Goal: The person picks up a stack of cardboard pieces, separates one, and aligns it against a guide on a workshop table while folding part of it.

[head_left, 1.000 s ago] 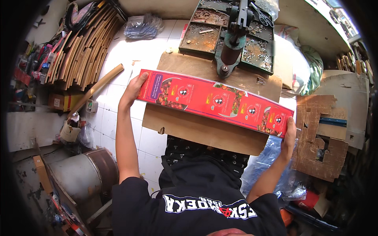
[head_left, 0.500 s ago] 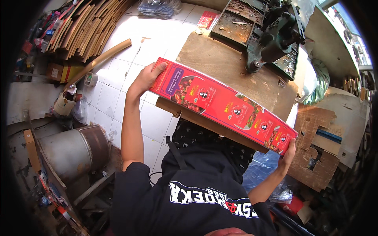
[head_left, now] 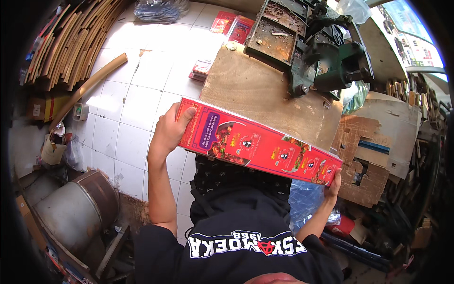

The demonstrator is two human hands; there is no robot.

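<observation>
Long, flat, shiny red printed strip (head_left: pixel 265 147) is up in front of the brown wooden board (head_left: pixel 265 90), hiding the board's near edge; I cannot tell if they touch. The two hands are far apart, each one gripping an end. The left hand (head_left: pixel 165 130) has its thumb on top, and the right hand (head_left: pixel 334 183) pinches the other end. Thin, clear, bluish plastic (head_left: pixel 305 199) lies on the near right of the board. Worn brown cardboard with a hole (head_left: pixel 369 187) is just right of the board. At its far end sit a rusty dark metal tray with little boxes (head_left: pixel 272 54) and a dark green metal press (head_left: pixel 331 68). Just left of the board is a small red-and-white pile (head_left: pixel 201 68), and past its far left corner are flat red packs (head_left: pixel 222 22). I think the picking up is done, because the strip is up and looks whole; it is not put down yet, and how much work is left does not show. Half a second ago, the strip's left end was higher in the view, the small pile was not showing, and some of the board peeked out below the strip.
</observation>
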